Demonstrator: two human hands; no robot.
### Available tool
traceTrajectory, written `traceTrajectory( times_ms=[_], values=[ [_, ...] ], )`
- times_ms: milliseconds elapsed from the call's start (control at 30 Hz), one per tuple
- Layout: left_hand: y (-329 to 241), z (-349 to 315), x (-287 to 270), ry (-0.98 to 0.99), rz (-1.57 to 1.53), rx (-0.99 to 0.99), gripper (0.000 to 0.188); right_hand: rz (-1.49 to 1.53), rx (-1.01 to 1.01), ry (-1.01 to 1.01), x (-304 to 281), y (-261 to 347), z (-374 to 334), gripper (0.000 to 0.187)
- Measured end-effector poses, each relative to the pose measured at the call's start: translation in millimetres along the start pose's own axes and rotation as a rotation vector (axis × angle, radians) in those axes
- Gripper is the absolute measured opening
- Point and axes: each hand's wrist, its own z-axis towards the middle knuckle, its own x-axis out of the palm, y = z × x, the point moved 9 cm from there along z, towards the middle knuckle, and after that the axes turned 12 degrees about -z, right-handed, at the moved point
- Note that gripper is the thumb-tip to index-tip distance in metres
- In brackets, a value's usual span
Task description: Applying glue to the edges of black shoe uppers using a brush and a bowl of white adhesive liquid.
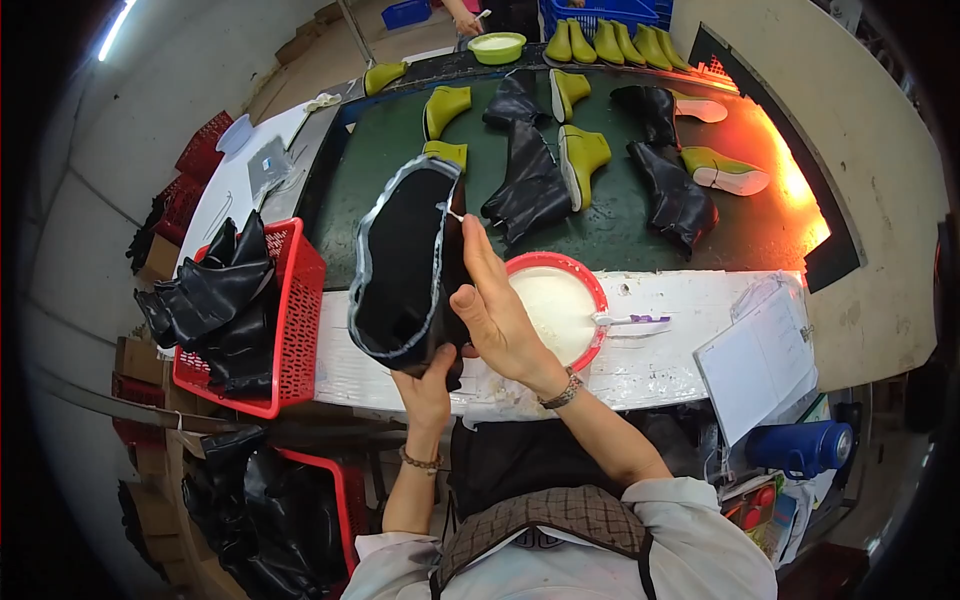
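A black boot upper point(400, 270) is held up before me, its opening facing me and edged in whitish grey. My left hand point(428, 388) grips it from below, its fingers partly hidden. Along the boot's right side lies my right hand point(503, 315), fingers stretched out and touching it. A small white bit shows by its fingertips; I cannot make out what it is. Just right of this hand sits a red-rimmed bowl point(583, 268) of creamy white liquid. A white and purple toothbrush point(632, 320) rests on the bowl's rim.
A dark green conveyor belt point(400, 120) carries black boot uppers point(525, 180) and yellow-green shoe lasts point(582, 160), passing a glowing orange heater point(790, 180). Red baskets point(298, 320) of black uppers stand left. Papers point(757, 355) and a blue flask point(800, 447) lie right. Another person's hand point(467, 22) is beyond.
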Motion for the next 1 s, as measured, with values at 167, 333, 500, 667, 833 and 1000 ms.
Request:
traceTrajectory(
  times_ms=[167,333,500,667,833,1000],
  values=[
    [-6,-14,-17,0.007,0.213,0.245,0.039,0.018,-0.008,0.009,11,20,-3,0.100],
    [-16,-17,-9,0.012,0.085,0.230,0.037,0.061,-0.136,-0.020,-7,33,-4,0.092],
    [-26,17,-57,-0.109,-0.031,0.107,0.036,-0.500,0.027,-0.301,-128,-37,-42,0.065],
    [-7,94,-92,-0.162,-0.255,-0.042,0.040,-1.333,0.849,0.071,-266,-197,-125,0.052],
    [35,184,-134,-0.249,-0.358,-0.060,0.037,-1.410,0.600,0.225,-283,-235,-149,0.051],
    [57,258,-148,-0.258,-0.415,-0.054,0.028,-1.288,0.514,0.173,-280,-224,-144,0.044]
  ],
)
